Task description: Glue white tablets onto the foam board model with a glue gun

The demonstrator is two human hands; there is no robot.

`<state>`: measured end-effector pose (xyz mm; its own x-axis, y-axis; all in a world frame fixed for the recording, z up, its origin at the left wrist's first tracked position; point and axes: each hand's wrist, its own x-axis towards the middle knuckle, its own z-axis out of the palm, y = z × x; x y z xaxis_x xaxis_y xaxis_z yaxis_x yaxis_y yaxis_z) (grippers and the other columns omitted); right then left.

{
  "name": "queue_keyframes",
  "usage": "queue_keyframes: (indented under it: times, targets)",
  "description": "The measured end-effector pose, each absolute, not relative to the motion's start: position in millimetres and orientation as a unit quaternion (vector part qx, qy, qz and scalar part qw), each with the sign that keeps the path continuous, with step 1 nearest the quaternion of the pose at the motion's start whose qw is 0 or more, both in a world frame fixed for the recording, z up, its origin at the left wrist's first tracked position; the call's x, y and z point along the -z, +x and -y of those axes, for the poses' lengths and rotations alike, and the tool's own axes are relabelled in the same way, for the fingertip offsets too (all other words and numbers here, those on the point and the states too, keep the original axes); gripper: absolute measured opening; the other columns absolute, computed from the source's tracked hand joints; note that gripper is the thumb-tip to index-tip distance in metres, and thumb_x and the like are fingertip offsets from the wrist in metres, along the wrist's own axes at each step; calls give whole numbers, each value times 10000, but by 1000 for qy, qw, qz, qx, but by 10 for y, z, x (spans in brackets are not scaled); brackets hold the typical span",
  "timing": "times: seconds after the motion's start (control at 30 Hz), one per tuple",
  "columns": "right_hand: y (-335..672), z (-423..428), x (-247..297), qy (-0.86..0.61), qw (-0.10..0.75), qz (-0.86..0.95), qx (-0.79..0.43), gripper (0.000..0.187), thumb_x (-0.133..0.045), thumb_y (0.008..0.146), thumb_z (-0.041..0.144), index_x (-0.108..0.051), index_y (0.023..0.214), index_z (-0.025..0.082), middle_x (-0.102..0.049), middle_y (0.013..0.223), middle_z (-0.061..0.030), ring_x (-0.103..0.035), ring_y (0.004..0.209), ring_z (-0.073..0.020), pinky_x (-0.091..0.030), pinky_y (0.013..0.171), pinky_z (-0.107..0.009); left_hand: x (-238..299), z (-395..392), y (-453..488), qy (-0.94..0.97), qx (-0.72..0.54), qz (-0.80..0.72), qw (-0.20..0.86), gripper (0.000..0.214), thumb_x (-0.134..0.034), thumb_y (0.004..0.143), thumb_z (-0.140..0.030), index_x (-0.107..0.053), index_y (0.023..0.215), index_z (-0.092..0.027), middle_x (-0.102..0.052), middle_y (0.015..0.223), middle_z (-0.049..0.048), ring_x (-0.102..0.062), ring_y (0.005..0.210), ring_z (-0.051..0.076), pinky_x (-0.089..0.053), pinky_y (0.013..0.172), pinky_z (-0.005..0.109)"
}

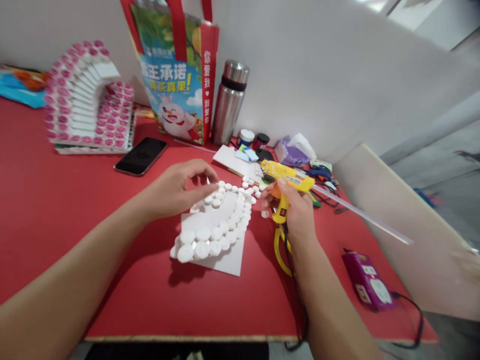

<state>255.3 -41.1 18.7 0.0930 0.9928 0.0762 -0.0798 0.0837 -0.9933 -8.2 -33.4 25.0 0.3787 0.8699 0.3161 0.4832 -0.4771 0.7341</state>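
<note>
A white card piece (217, 235) edged with rows of white round discs lies on the red table (56, 210). My left hand (180, 187) rests on its far left end, fingers curled in a pinch at one white disc (216, 203). My right hand (294, 210) grips a yellow glue gun (287, 175) by its handle. The nozzle points left toward the discs, and a clear glue stick (367, 215) juts out behind to the right. Loose white discs (249, 182) lie scattered just beyond the piece.
A black phone (140, 156) lies at the back left, beside a stepped model of pink-topped white pieces (90, 100). A printed bag (176, 75), a steel flask (228, 102), small paint jars (253, 140) and clutter line the wall. A purple power strip (367, 282) sits at right.
</note>
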Motion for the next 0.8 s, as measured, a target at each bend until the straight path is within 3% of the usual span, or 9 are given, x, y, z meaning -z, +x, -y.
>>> queue_keyframes:
  times: [0.1, 0.2, 0.27, 0.5, 0.67, 0.8]
  targets:
    - [2543, 414, -195, -495, 558, 469, -473, 324, -719, 848, 476, -709, 741, 170, -710, 673, -39, -592, 461, -124, -464, 406, -229, -499, 523, 107, 840, -233, -425, 245, 415, -608, 907, -596, -691, 989, -198, -724, 986, 66, -662, 909, 243, -501, 797, 356]
    - [2548, 415, -194, -493, 562, 470, -468, 336, -720, 846, 483, -704, 734, 167, -705, 658, -38, -587, 449, -122, -459, 398, -229, -634, 657, 308, 891, -118, -416, 141, 563, -597, 829, -760, -668, 821, -201, -685, 801, 90, -646, 759, 288, -470, 677, 398]
    - [2565, 406, -189, -485, 565, 474, -470, 341, -723, 839, 485, -698, 727, 164, -705, 655, -38, -587, 446, -120, -452, 391, -226, -657, 702, 411, 907, -75, -404, 91, 575, -609, 806, -773, -657, 782, -200, -674, 750, 101, -642, 699, 295, -452, 633, 406]
    - [2649, 324, -149, -471, 568, 465, -489, 335, -767, 787, 479, -706, 714, 158, -709, 646, -36, -586, 429, -117, -483, 407, -233, -650, 762, 540, 913, -18, -406, 36, 228, -673, 793, -404, -657, 794, -177, -695, 757, 139, -658, 676, 298, -465, 621, 412]
    - [2670, 300, -134, -469, 579, 460, -482, 323, -760, 793, 474, -710, 732, 161, -723, 671, -36, -605, 439, -120, -514, 440, -243, -702, 802, 419, 922, -7, -382, 65, 128, -668, 728, -283, -612, 805, -196, -675, 765, 108, -637, 673, 285, -461, 639, 407]
    - [2674, 311, -135, -473, 579, 465, -473, 345, -741, 813, 497, -708, 740, 161, -729, 679, -39, -618, 449, -125, -515, 443, -241, -666, 833, 190, 930, -33, -350, 108, 179, -656, 699, -219, -620, 874, -222, -676, 812, 87, -636, 720, 295, -467, 693, 422]
